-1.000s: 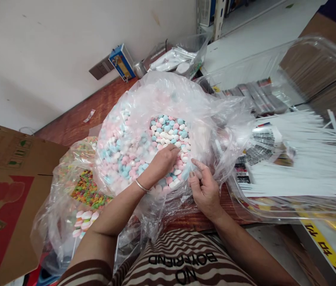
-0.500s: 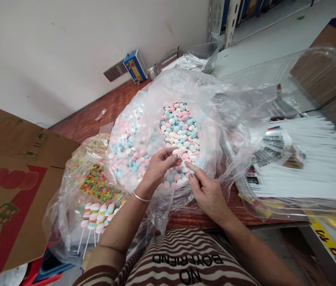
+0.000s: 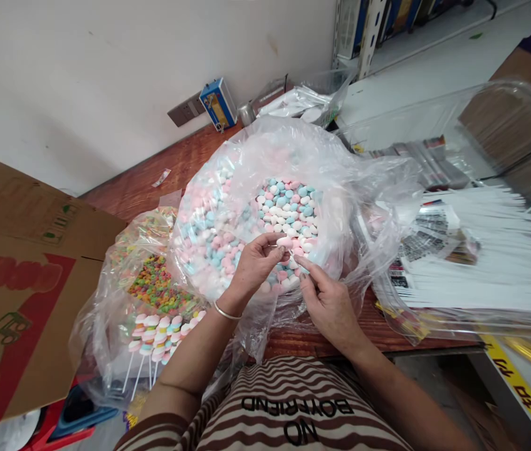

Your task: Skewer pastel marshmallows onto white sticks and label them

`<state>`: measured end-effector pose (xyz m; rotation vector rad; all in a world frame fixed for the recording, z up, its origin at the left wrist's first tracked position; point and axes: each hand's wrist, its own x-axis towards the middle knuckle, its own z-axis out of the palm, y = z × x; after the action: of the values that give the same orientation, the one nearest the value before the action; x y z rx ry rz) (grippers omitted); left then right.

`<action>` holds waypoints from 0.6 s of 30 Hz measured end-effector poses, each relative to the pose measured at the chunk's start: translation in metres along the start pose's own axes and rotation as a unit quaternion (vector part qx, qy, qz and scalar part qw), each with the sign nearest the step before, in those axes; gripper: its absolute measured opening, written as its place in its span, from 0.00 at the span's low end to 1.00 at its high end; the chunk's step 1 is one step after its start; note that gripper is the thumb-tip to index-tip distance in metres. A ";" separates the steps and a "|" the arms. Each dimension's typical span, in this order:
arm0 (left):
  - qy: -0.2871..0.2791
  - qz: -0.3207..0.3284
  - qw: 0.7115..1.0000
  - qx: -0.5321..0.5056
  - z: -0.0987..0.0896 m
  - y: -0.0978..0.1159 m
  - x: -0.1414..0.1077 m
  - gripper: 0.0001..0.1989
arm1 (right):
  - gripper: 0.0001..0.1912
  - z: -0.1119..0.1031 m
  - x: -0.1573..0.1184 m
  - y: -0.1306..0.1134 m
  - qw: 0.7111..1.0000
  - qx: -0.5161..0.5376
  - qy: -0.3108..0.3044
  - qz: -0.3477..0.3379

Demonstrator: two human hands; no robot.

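My left hand (image 3: 261,262) is closed in a pinch, with a pink marshmallow (image 3: 284,242) at its fingertips. Just to the right, my right hand (image 3: 324,297) has its index finger and thumb curled toward the left fingertips. A short white piece, perhaps a stick (image 3: 292,255), shows between the two hands; its hold is hard to make out. Beneath both hands lies an opened clear plastic bag (image 3: 265,141) full of pink, white and blue marshmallows (image 3: 288,207). Several stacked marshmallow skewers (image 3: 159,335) on white sticks lie to the left of my left forearm.
A bag of colourful ring-shaped pieces (image 3: 157,285) sits left of the marshmallows. A cardboard box (image 3: 34,294) stands at far left. On the right, a clear plastic tray (image 3: 434,329) holds many white sticks (image 3: 472,269). A blue box (image 3: 218,103) stands by the wall.
The view has shifted slightly. Both hands stay close together over the bag, and more of the pink marshmallow shows at my left fingertips. The bag's upper plastic has settled lower.
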<state>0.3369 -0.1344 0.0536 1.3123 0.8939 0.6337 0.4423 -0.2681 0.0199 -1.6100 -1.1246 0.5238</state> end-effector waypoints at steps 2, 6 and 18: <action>-0.002 0.016 1.000 0.023 0.001 0.000 -0.002 0.20 | 0.20 0.001 0.000 -0.001 1.000 0.003 0.000 0.006; -0.001 0.056 0.996 0.068 0.004 -0.003 -0.006 0.17 | 0.20 0.002 0.001 -0.004 1.000 0.001 0.009 0.008; 0.109 0.220 0.958 0.150 -0.015 -0.022 -0.068 0.11 | 0.11 0.021 -0.012 -0.033 0.998 -0.028 -0.056 -0.018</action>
<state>0.2857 -0.1861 0.0445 1.7645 0.9054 1.0343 0.4069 -0.2680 0.0403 -1.6220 -1.2594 0.5696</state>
